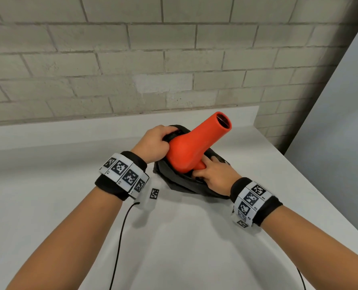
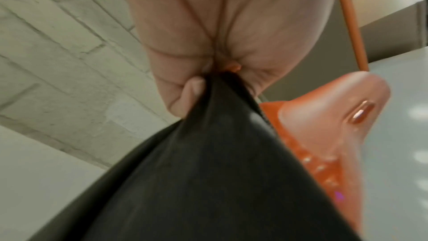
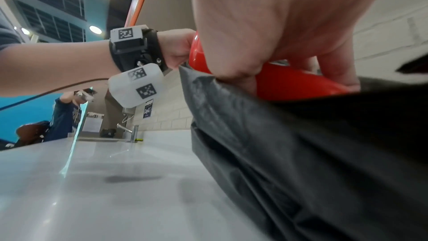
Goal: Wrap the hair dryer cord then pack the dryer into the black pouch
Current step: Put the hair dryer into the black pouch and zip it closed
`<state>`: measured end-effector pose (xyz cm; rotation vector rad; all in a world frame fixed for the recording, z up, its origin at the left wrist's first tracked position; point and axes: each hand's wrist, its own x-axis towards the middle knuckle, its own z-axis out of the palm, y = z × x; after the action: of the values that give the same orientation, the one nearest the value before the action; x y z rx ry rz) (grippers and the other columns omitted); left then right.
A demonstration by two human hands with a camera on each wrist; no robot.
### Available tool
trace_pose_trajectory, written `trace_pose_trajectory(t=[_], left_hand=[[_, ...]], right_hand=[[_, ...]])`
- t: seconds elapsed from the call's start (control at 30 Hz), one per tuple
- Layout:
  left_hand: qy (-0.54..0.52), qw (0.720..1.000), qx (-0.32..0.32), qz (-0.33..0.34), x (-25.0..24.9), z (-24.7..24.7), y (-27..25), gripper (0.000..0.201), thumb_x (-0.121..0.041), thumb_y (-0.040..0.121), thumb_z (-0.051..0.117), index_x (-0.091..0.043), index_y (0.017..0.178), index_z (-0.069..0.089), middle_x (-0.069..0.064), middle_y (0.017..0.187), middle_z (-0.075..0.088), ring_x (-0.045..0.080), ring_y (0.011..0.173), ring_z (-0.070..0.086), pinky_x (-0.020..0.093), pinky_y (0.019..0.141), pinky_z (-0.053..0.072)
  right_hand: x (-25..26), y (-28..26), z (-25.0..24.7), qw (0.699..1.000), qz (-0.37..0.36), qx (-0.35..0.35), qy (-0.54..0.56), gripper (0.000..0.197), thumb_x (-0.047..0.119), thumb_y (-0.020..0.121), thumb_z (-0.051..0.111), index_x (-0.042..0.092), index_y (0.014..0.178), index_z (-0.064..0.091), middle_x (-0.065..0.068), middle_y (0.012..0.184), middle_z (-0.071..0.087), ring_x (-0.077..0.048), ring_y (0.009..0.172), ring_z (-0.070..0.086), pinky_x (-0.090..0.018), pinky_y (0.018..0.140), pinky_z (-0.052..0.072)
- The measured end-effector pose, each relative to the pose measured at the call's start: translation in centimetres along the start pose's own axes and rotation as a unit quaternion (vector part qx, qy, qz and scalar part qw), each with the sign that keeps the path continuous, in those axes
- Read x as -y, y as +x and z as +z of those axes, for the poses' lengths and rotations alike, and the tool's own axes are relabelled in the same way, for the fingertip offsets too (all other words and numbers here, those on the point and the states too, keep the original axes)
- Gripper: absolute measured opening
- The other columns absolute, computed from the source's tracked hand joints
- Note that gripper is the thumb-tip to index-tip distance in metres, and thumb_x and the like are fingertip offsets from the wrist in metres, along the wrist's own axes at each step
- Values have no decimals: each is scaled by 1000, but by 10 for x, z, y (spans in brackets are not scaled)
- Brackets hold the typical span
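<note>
Both forearms reach in from the bottom of the head view, each with a black wrist band (image 1: 122, 174) carrying square black-and-white markers. Past them, on the pale desk (image 1: 184, 237), sits the black pouch (image 1: 174, 178) with its mouth pulled open. The left hand (image 1: 153, 143) is curled round the far rim of the pouch and grips the cloth; the left wrist view shows its fingers (image 2: 192, 89) pinching the black fabric, with the dryer's body just beside it. The right hand (image 1: 213, 174) is at the near right side of the opening, its fingers bent round the handle of the orange-red hair dryer (image 1: 194, 143) and touching the pouch edge. The dryer stands tilted, handle end down inside the pouch mouth, its nozzle pointing up and away toward the brick wall (image 1: 132, 59). The dryer's own cord cannot be made out. A thin black cable (image 1: 119, 237) trails from the left wrist across the desk.
</note>
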<state>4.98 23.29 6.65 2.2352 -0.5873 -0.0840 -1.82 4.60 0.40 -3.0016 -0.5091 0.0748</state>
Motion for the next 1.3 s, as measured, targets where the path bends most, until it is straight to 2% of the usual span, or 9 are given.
trace_pose_trajectory(t=[0.43, 0.6, 0.7, 0.8, 0.83, 0.97, 1.1, 1.2, 1.3], left_hand=[[-140, 984, -75, 75, -36, 15, -9, 59, 18, 72, 37, -11, 118, 59, -8, 95, 51, 10, 99, 47, -2, 78, 37], [-223, 964, -139, 23, -37, 12, -1, 55, 19, 71, 39, -17, 103, 65, -2, 95, 58, 17, 100, 54, 19, 84, 45], [-241, 964, -108, 24, -34, 8, -1, 52, 18, 74, 39, -17, 107, 61, -5, 89, 55, 11, 89, 53, 8, 72, 43], [-156, 985, -52, 56, -34, 9, -6, 28, -18, 81, 63, -21, 109, 63, -10, 88, 47, 1, 84, 50, 5, 75, 38], [-86, 993, -42, 65, -32, 11, -7, 36, -29, 74, 72, -23, 108, 64, -10, 90, 45, 0, 85, 49, 1, 75, 36], [17, 995, -60, 77, -27, 17, -6, 33, -17, 63, 77, -22, 92, 63, -1, 96, 44, 10, 85, 48, -1, 69, 36], [22, 995, -90, 42, -25, 11, 1, 23, -10, 61, 73, -19, 78, 59, -6, 84, 41, 13, 80, 48, 9, 64, 35], [38, 991, -126, 20, -20, 3, 4, 21, -11, 61, 73, -18, 76, 59, 0, 88, 44, 17, 82, 48, 20, 69, 38], [48, 991, -127, 14, -15, -2, 6, 21, -13, 62, 73, -21, 75, 57, 1, 91, 45, 19, 86, 48, 27, 76, 38]], right_hand=[[2, 4, -3, 994, 25, 94, -53, 42, 20, 93, 35, 33, 133, 42, -7, 144, 26, -41, 109, 44, -39, 83, 43], [17, -1, -7, 976, 45, 170, -128, 60, 9, 89, 46, 10, 143, 19, -14, 142, 26, -41, 109, 46, -41, 80, 45], [19, -3, -10, 972, 45, 188, -133, 65, 5, 88, 47, 8, 144, 13, -16, 142, 27, -40, 113, 45, -43, 88, 47], [18, -2, -13, 961, 38, 220, -160, 62, 3, 88, 47, 8, 143, 19, -11, 146, 23, -40, 119, 41, -42, 89, 45], [18, -1, -12, 958, 34, 228, -172, 60, 3, 88, 47, 9, 142, 21, -9, 147, 22, -40, 121, 39, -41, 87, 45], [15, -3, -10, 963, 12, 204, -175, 60, 7, 90, 43, 9, 143, 17, -10, 149, 21, -40, 118, 41, -43, 86, 45], [-8, -8, -7, 977, 8, 192, -92, 45, 26, 96, 33, 37, 139, 28, 0, 154, 16, -35, 121, 41, -40, 97, 37], [-34, -19, -11, 983, 60, 150, -86, 39, 48, 95, 24, 44, 130, 40, 1, 145, 37, -28, 123, 45, -39, 102, 32], [-62, -26, -22, 993, 95, 45, -50, 52, 56, 91, 19, 31, 109, 61, -4, 105, 67, -24, 99, 59, -31, 86, 38]])
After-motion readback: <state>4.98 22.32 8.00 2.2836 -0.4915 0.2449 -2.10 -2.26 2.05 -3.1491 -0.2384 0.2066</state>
